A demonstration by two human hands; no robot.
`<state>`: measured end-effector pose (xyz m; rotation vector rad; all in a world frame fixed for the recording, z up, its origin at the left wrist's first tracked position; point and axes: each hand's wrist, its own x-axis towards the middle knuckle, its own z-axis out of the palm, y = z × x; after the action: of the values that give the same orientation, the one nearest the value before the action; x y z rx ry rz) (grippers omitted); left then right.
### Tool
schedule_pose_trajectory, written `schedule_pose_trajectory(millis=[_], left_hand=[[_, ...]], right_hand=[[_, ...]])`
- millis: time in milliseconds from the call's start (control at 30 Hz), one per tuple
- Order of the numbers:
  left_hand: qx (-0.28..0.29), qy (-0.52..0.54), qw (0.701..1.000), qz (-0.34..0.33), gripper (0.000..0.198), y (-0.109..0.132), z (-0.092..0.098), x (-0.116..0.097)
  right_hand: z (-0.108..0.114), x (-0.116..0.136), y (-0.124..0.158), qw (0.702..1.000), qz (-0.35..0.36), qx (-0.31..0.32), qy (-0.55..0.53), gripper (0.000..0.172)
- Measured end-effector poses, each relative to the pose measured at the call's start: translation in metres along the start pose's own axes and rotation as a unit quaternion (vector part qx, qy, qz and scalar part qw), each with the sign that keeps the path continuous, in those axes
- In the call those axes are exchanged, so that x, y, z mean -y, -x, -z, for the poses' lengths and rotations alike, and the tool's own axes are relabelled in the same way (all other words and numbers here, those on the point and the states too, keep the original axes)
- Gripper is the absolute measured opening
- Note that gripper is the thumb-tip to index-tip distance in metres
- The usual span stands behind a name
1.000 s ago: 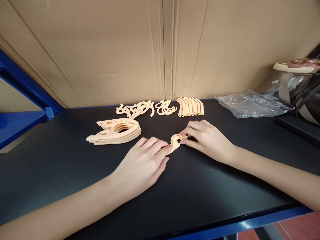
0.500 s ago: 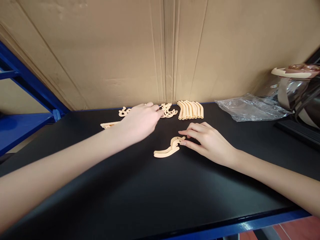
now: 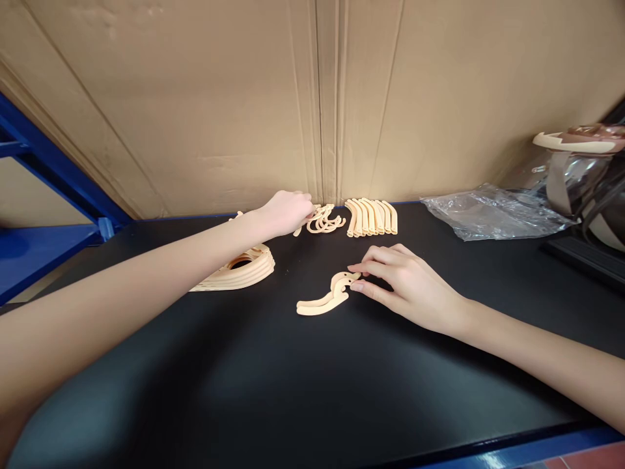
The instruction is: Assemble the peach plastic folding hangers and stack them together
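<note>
My right hand [image 3: 405, 283] pinches the upper end of two curved cream plastic pieces [image 3: 319, 305], which lie one against the other on the black tabletop and look like folding-hanger arms. Small dark holes show near my fingertips. At the back, my left hand [image 3: 288, 212] has its fingers bent down at the left side of a pile of small cream hooks [image 3: 327, 221]. What those fingers grip is hidden, though a cream piece shows just below them. Under my left forearm is a stack of cream curved pieces [image 3: 249, 270], partly covered.
A row of cream curved tubes [image 3: 371, 217] lies right of the hooks. Farther right are a clear plastic bag [image 3: 498, 208] and a transparent container with a brown and cream top [image 3: 579, 142]. Cardboard [image 3: 219, 98] stands behind the tabletop; a blue frame [image 3: 63, 163] is at left.
My left hand has shifted slightly left and up over the hooks, and its forearm has lifted, uncovering more of the stack. My right hand stays at the two curved pieces.
</note>
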<state>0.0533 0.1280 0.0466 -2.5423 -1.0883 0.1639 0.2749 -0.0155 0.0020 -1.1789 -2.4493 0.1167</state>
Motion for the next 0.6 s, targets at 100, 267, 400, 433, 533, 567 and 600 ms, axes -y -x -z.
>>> schedule_pose_trajectory(millis=[100,267,400,433,533,567,600], left_hand=[[-0.006,-0.002,1.000,-0.018,0.020,-0.004,-0.001,0.002],[-0.021,-0.018,0.999,-0.030,0.023,-0.001,0.006,0.003],[-0.043,-0.038,0.998,-0.030,0.026,0.011,0.020,-0.003],[-0.053,-0.042,0.997,-0.030,0.026,0.015,0.024,-0.007],[-0.108,-0.055,0.992,-0.041,0.021,0.036,0.038,-0.027],[-0.132,-0.055,0.988,-0.057,0.016,0.045,0.042,-0.037],[-0.152,-0.055,0.984,-0.073,0.014,0.055,0.045,-0.047]], right_hand=[[0.001,-0.001,0.000,1.000,-0.001,0.005,-0.001,0.038],[0.001,-0.001,0.001,1.000,-0.002,0.003,-0.003,0.037],[0.002,-0.001,0.000,1.000,-0.012,-0.008,0.000,0.034],[0.002,-0.002,0.000,1.000,-0.017,-0.016,0.001,0.034],[0.003,-0.005,-0.001,0.998,-0.035,-0.060,-0.010,0.030],[0.003,-0.006,-0.001,0.996,-0.044,-0.078,-0.025,0.029],[0.003,-0.006,-0.001,0.993,-0.055,-0.092,-0.050,0.028]])
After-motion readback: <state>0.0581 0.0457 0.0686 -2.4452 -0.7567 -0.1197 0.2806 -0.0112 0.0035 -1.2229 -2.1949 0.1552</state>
